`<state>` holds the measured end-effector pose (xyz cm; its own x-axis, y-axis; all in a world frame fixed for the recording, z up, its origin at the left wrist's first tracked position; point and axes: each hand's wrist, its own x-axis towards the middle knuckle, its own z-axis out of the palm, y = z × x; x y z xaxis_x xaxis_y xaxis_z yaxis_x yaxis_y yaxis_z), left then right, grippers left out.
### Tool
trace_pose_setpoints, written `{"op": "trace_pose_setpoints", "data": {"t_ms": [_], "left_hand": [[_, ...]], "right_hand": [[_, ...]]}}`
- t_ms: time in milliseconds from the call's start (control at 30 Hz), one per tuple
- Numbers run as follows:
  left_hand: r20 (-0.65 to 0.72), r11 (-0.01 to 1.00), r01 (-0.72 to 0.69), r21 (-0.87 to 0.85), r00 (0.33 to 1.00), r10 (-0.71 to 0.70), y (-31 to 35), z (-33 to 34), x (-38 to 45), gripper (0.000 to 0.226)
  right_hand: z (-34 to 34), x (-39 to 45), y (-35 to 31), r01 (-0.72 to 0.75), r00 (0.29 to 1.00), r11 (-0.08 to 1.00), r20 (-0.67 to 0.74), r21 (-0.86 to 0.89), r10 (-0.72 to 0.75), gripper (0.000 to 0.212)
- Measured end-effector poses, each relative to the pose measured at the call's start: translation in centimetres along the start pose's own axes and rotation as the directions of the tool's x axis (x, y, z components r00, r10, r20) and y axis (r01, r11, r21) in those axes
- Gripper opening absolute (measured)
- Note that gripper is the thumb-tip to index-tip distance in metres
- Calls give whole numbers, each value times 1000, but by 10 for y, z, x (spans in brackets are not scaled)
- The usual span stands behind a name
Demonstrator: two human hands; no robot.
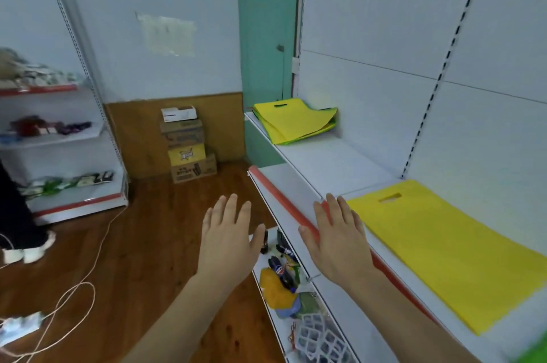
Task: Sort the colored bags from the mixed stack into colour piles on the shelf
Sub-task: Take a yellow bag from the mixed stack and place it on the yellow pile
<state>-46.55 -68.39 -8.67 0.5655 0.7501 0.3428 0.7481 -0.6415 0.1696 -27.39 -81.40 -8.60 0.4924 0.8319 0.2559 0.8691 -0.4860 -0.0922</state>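
Hands: left (229, 239) & right (339, 239) flat, fingers straight, holding nothing, right over red shelf edge (288, 199); yellow bag (453, 247) flat on shelf (331, 161) nearby, mixed stack (294, 120) at far end.

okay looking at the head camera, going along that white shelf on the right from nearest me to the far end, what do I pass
Green bag corner at the frame's bottom edge → single yellow bag lying flat, with the right hand open over the red front edge beside it → bare shelf → mixed stack, yellow on top, green edges beneath, by the green door.
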Motion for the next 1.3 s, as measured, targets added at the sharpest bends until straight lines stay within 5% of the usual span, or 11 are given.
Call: {"op": "trace_pose_setpoints", "data": {"t_ms": [533, 1067, 1300], "left_hand": [[35, 984, -180, -2, 983, 180, -113, 62, 250, 69], [111, 930, -364, -39, 924, 366, -96, 140, 491, 66], [138, 854, -510, -102, 843, 520, -86, 187, 581, 66]], "right_hand": [[67, 224, -64, -175, 984, 984, -49, -37, 173, 84], [124, 440, -13, -302, 948, 953, -113, -37, 296, 82], [140, 491, 0, -442, 895, 892, -112, -91, 432, 84]]}}
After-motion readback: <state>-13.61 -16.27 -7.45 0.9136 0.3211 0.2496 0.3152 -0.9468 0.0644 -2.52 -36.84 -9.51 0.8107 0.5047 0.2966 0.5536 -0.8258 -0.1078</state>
